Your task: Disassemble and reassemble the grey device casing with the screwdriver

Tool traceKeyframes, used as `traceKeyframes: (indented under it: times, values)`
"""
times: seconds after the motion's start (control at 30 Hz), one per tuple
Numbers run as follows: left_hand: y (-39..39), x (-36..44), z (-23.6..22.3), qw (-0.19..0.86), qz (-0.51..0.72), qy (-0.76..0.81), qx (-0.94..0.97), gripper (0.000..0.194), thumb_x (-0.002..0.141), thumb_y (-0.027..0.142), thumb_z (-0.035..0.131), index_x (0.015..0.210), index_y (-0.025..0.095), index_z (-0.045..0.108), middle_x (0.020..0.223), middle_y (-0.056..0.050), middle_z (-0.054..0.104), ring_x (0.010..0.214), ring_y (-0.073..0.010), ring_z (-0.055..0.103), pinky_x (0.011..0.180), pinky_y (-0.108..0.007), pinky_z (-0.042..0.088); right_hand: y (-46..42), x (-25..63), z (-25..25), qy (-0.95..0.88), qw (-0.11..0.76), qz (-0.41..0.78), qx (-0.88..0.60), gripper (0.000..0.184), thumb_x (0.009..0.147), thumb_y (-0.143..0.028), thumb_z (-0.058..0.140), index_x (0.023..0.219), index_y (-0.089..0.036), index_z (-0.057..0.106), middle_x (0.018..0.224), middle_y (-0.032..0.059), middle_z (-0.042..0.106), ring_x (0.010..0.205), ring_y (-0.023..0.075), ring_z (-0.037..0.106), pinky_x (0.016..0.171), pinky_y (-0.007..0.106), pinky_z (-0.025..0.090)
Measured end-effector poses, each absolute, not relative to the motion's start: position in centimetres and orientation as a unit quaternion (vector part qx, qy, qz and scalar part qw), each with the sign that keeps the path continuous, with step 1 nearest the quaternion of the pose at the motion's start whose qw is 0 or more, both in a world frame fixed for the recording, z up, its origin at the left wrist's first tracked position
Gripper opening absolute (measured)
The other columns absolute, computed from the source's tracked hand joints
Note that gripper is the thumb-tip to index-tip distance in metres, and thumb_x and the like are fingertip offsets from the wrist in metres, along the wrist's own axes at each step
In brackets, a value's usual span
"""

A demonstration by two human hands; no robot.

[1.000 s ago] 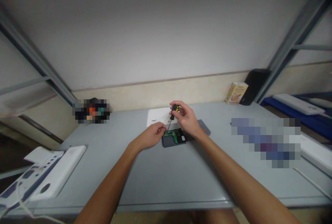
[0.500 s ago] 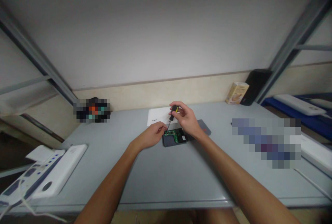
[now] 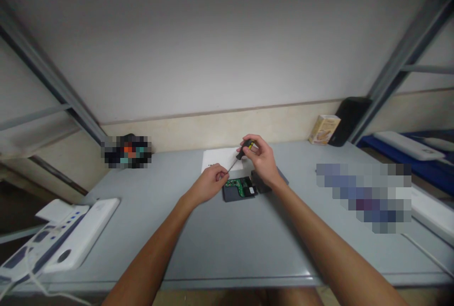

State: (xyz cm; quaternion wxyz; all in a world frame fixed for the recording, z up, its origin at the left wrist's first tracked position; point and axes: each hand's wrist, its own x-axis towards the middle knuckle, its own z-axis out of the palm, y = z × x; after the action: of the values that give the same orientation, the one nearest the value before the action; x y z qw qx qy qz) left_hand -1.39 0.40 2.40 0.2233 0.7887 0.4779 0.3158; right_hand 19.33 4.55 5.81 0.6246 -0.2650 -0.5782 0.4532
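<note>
A small dark device (image 3: 239, 189) lies opened on the grey table (image 3: 227, 235), with its green circuit board showing. My right hand (image 3: 261, 159) is closed around a little black and yellow screwdriver (image 3: 244, 150), held tilted above the device. The tip points left toward my left hand (image 3: 209, 184). That hand pinches its fingers together at the tip, beside the device's left end. What the fingers pinch is too small to make out. A dark cover piece (image 3: 264, 184) lies just right of the device, partly under my right wrist.
A white sheet of paper (image 3: 220, 158) with tiny dark screws lies behind the device. White power strips (image 3: 67, 235) rest at the left edge. A small carton (image 3: 323, 129) and a black box (image 3: 349, 117) stand at the back right. Metal shelf posts flank the table.
The screwdriver has lifted off the circuit board and tilted, its handle swinging right. My left fingers have risen to meet its tip. The view has shifted slightly.
</note>
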Motion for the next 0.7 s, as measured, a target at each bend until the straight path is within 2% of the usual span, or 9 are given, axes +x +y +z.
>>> traceKeyframes:
  times: [0.2, 0.33, 0.43, 0.53, 0.7]
  values:
    - [1.6, -1.9, 3.2, 0.135, 0.339, 0.496, 0.788, 0.022, 0.099, 0.030, 0.054, 0.095, 0.018, 0.072, 0.092, -0.005, 0.065, 0.086, -0.0191, 0.061, 0.082, -0.031, 0.047, 5.8, 21.6, 6.2, -0.461, 0.707, 0.461, -0.273, 0.030, 0.081, -0.029, 0.073, 0.109, -0.025, 0.062, 0.095, -0.0014, 0.063, 0.076, 0.0146, 0.069, 0.075, 0.031, 0.056]
    - [3.9, -1.3, 3.3, 0.085, 0.270, 0.506, 0.814, 0.019, 0.098, 0.027, 0.056, 0.099, 0.018, 0.073, 0.101, -0.008, 0.068, 0.098, -0.0236, 0.063, 0.090, -0.035, 0.047, 6.5, 23.2, 6.5, -0.382, 0.722, 0.521, -0.250, 0.029, 0.078, -0.030, 0.072, 0.105, -0.026, 0.062, 0.088, -0.0026, 0.064, 0.073, 0.0138, 0.067, 0.071, 0.029, 0.054]
    - [5.8, -0.9, 3.1, 0.091, 0.226, 0.511, 0.825, 0.018, 0.095, 0.026, 0.060, 0.100, 0.017, 0.075, 0.104, -0.010, 0.070, 0.100, -0.0258, 0.064, 0.091, -0.036, 0.048, 6.9, 23.8, 6.5, -0.353, 0.726, 0.536, -0.246, 0.030, 0.076, -0.029, 0.073, 0.103, -0.026, 0.062, 0.083, -0.0024, 0.064, 0.071, 0.0142, 0.065, 0.071, 0.030, 0.053]
    - [6.9, -0.7, 2.8, 0.119, 0.209, 0.493, 0.836, 0.018, 0.093, 0.027, 0.063, 0.100, 0.017, 0.077, 0.102, -0.009, 0.071, 0.099, -0.0246, 0.065, 0.091, -0.035, 0.048, 7.0, 24.0, 6.4, -0.335, 0.730, 0.539, -0.254, 0.031, 0.074, -0.029, 0.073, 0.103, -0.025, 0.062, 0.081, -0.0022, 0.064, 0.069, 0.0142, 0.065, 0.069, 0.030, 0.052]
    - [5.4, -1.1, 2.8, 0.147, 0.265, 0.461, 0.834, 0.028, 0.101, 0.031, 0.051, 0.103, 0.017, 0.076, 0.102, -0.009, 0.070, 0.096, -0.0215, 0.064, 0.091, -0.034, 0.049, 6.9, 24.7, 7.2, -0.343, 0.742, 0.516, -0.257, 0.027, 0.076, -0.031, 0.071, 0.100, -0.026, 0.059, 0.081, -0.0025, 0.061, 0.067, 0.0140, 0.062, 0.064, 0.029, 0.051]
